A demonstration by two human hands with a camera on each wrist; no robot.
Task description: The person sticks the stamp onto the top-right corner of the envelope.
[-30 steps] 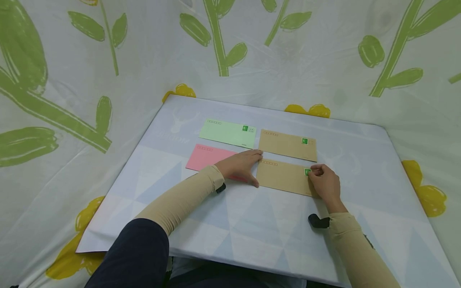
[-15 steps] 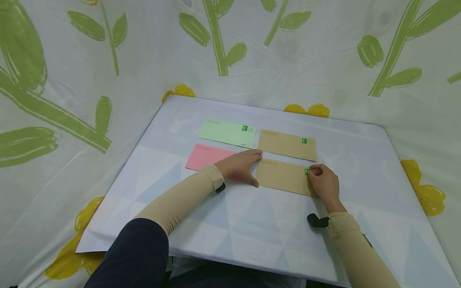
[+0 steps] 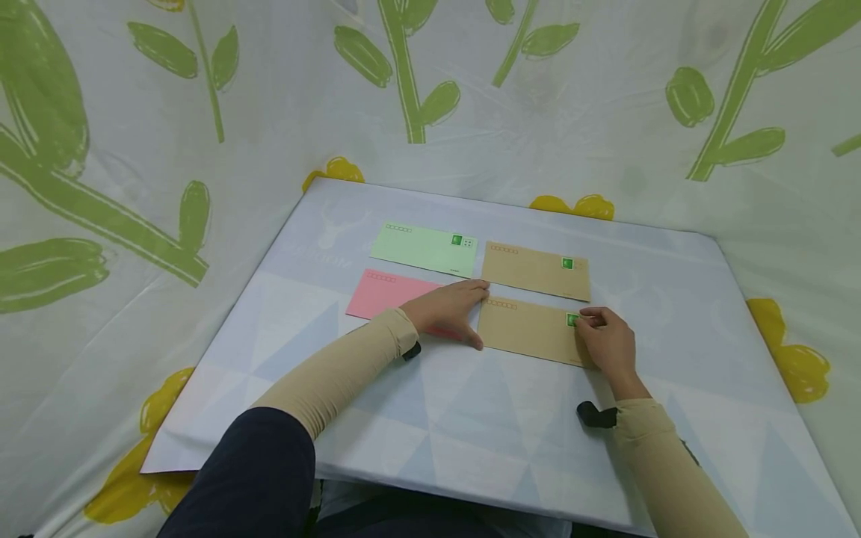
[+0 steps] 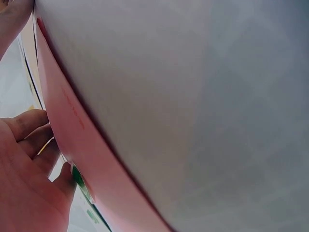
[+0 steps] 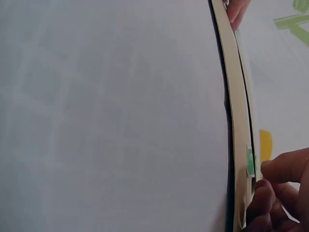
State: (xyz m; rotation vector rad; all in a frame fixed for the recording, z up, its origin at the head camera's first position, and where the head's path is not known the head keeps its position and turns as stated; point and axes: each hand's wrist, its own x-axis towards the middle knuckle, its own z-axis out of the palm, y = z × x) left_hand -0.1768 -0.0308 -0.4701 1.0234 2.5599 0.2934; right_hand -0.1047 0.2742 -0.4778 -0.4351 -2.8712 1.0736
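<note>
My left hand (image 3: 447, 305) lies with spread fingers across the pink envelope (image 3: 383, 293), its fingertips touching the left edge of the lower brown envelope (image 3: 525, 329). The pink envelope's green stamp (image 4: 79, 180) appears near the thumb in the left wrist view; the hand hides it from the head. At the brown envelope's right end, my right hand (image 3: 608, 344) pinches a green stamp (image 3: 572, 320) by its edge with thumb and curled fingers. Part of this stamp (image 5: 250, 162) stands up from the paper in the right wrist view.
Behind lie a green envelope (image 3: 424, 248) and another brown envelope (image 3: 534, 270), each with a stamp at its right end. The table (image 3: 471, 426) has a cloth of pale triangles. A leaf-patterned curtain (image 3: 269, 97) surrounds it.
Almost nothing differs. The stamp at my right fingertips seems to shift very slightly left; my left hand and the envelopes stay in place.
</note>
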